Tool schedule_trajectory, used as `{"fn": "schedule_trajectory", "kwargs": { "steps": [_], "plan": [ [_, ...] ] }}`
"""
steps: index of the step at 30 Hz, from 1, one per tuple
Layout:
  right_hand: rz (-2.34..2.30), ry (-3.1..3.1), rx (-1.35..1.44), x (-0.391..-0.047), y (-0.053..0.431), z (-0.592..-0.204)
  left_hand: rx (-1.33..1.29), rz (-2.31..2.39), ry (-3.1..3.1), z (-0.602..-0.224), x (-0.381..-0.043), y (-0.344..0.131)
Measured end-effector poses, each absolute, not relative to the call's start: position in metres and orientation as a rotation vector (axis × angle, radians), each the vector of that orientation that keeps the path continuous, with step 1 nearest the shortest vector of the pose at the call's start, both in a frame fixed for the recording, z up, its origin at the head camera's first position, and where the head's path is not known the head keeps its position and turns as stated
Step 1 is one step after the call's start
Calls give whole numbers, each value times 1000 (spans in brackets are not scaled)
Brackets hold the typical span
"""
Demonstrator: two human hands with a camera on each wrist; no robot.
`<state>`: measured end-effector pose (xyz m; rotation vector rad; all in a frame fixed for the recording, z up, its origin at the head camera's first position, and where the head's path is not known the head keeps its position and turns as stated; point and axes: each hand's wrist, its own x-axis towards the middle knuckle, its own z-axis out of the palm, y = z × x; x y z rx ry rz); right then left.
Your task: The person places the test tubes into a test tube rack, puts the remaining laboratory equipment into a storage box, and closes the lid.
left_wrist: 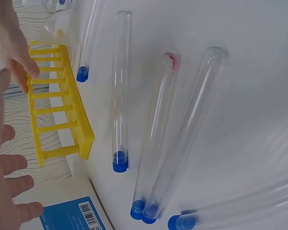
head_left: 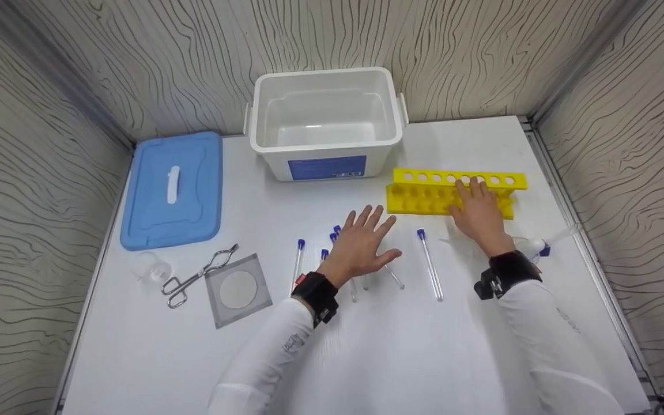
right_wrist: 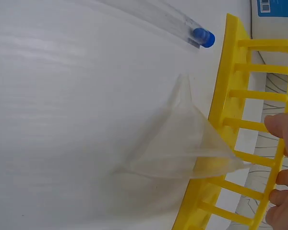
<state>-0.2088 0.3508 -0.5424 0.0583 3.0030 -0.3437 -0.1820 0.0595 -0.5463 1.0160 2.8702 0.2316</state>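
Observation:
My left hand (head_left: pixel 358 251) is spread with straight fingers above several clear test tubes (left_wrist: pixel 121 91) with blue caps, hiding part of them in the head view. Nothing is in its grasp. Over at the right, my right hand (head_left: pixel 479 219) grips the top rail of a yellow test tube rack (head_left: pixel 412 190), its thumb at the near side. No tubes stand in the rack. One capped test tube (head_left: pixel 430 265) lies apart, between the hands. A translucent funnel (right_wrist: pixel 187 143) lies below the right hand, close against the rack.
An open white bin (head_left: pixel 326 147) stands at the back; its blue lid (head_left: pixel 193 190) lies to the left. Crucible tongs (head_left: pixel 196 276), a wire gauze (head_left: pixel 240 291) and a small clear vessel (head_left: pixel 153 270) lie nearer on that side. A clear bottle (head_left: pixel 536 248) is beside the right wrist.

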Motion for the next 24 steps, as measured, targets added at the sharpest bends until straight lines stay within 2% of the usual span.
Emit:
{"fn": "schedule_trajectory", "kwargs": {
  "steps": [12,24],
  "plan": [
    [-252,3067,-47,-202,324,-546,1044,194,2859,-561,-196,74],
    [-246,3088,-12,-196,312,-545,792,67,2933,-557,-222,96]
  ]
}}
